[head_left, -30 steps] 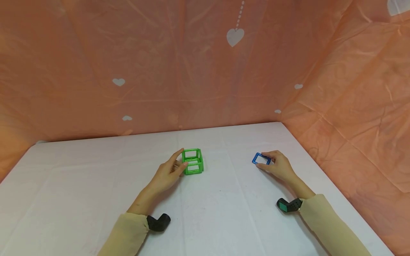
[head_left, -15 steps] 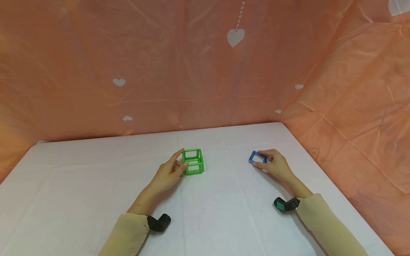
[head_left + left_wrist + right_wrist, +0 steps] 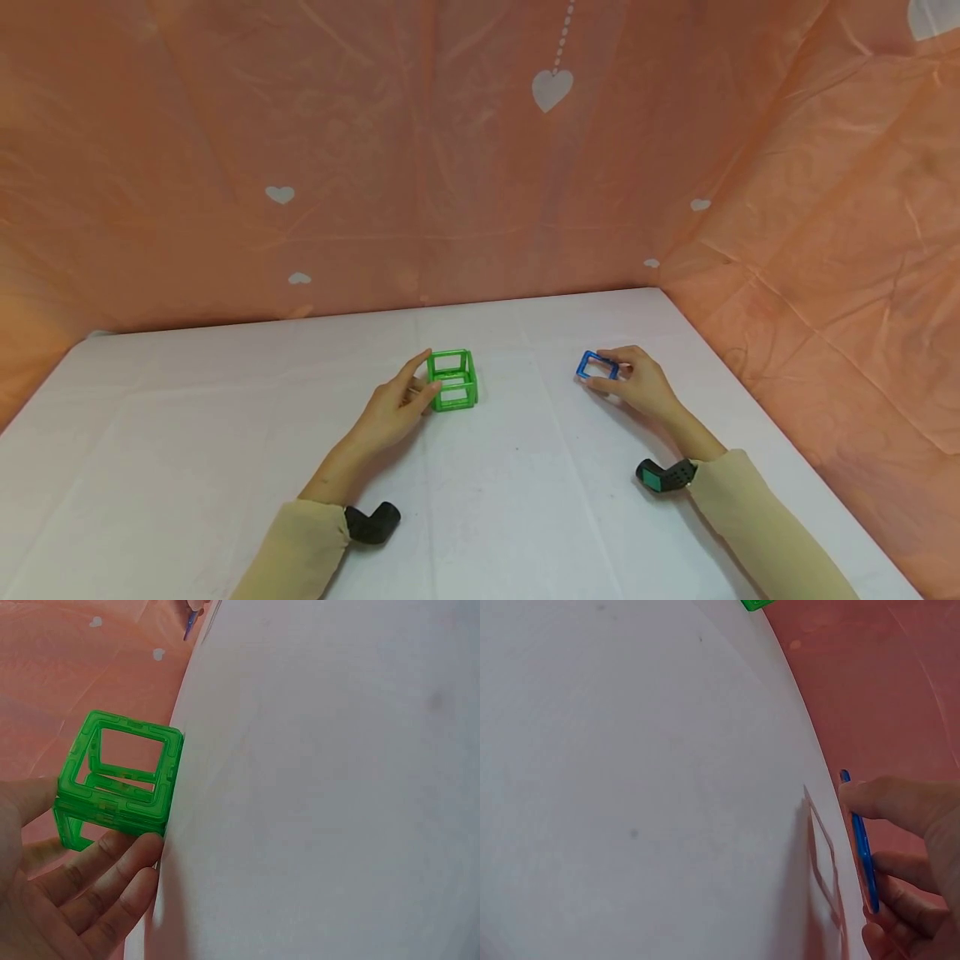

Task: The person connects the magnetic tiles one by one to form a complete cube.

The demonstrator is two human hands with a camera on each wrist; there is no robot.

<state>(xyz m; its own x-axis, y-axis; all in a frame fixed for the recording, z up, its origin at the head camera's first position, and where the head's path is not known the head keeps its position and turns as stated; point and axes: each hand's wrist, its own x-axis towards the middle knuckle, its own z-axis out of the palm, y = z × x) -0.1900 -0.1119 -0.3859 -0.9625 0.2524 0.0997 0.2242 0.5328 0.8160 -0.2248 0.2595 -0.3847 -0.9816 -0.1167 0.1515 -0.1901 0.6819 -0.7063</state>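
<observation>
In the head view, my left hand (image 3: 393,407) holds a cube of green magnetic tiles (image 3: 471,385) by its left side, thumb at the near edge. The left wrist view shows the cube's open square frames (image 3: 112,814) joined at the edges, with fingers behind and under it. Over the right half of the table, my right hand (image 3: 641,385) pinches a blue square magnetic tile (image 3: 582,365), an open frame. Seen edge-on in the right wrist view, the blue tile (image 3: 863,851) sits between thumb and fingers, raised above its shadow.
A white cloth covers the table (image 3: 495,517). Orange sheeting (image 3: 420,167) with pale hearts hangs behind it and along the right side. Black devices are strapped at both wrists, including the right one (image 3: 666,475). White cloth separates the cube from the blue tile.
The right hand has moved a little left and slightly farther back with the blue tile, closer to the green cube. The left hand and cube have stayed in place.
</observation>
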